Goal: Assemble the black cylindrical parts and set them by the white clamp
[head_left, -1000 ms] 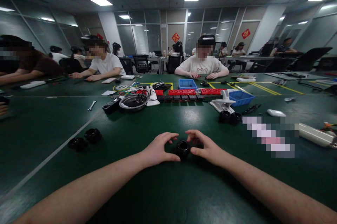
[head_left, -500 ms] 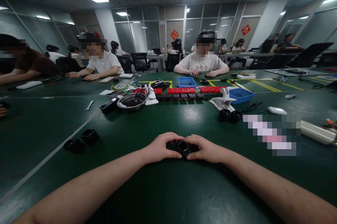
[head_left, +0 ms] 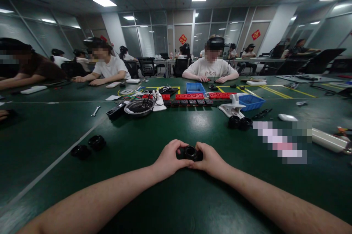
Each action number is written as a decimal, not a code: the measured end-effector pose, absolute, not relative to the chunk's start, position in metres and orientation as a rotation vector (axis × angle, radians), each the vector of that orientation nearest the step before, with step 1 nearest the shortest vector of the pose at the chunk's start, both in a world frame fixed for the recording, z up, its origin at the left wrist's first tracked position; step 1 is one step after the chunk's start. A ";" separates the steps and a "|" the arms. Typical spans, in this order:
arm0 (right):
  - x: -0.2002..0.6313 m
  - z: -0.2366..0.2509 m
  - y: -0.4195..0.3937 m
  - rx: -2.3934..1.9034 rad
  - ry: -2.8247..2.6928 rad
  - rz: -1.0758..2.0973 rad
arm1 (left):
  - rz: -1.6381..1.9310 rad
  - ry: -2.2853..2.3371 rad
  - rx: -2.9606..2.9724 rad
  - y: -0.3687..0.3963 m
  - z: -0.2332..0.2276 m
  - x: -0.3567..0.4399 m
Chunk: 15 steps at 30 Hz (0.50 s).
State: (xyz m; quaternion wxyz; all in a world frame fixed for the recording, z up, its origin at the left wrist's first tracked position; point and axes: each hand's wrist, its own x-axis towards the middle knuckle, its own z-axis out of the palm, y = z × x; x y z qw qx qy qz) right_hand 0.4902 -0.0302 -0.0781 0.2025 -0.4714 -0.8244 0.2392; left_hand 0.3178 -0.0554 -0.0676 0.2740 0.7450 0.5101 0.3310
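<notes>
A small black round part (head_left: 190,152) with a hollow middle sits between my two hands just above the green table (head_left: 176,197). My left hand (head_left: 168,159) grips its left side with thumb and fingers curled around it. My right hand (head_left: 210,159) grips its right side the same way. Both hands meet over the part near the table's front middle.
Two black ring parts (head_left: 88,146) lie to the left, two more black parts (head_left: 240,122) to the right by a white clamp (head_left: 233,106). Further back stand a metal bowl (head_left: 139,107), red and black blocks (head_left: 189,99) and blue bins (head_left: 195,87). Other people sit across the table.
My hands closed in from either side of the black part and took hold of it. They now hold it slightly raised and drawn together.
</notes>
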 end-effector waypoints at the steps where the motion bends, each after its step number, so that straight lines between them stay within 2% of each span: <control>1: 0.487 -0.080 -0.033 -1.367 -2.285 0.570 | 0.918 1.432 1.978 -0.057 -0.069 0.320; 4: 0.481 -0.079 -0.041 -1.450 -2.303 0.361 | 0.963 1.503 1.948 -0.060 -0.072 0.324; 7: 0.483 -0.074 -0.042 -1.434 -2.365 0.329 | 0.960 1.460 1.966 -0.059 -0.071 0.323; 15: 0.504 -0.066 -0.022 -0.897 -2.476 0.869 | 0.729 1.109 2.091 -0.045 -0.063 0.308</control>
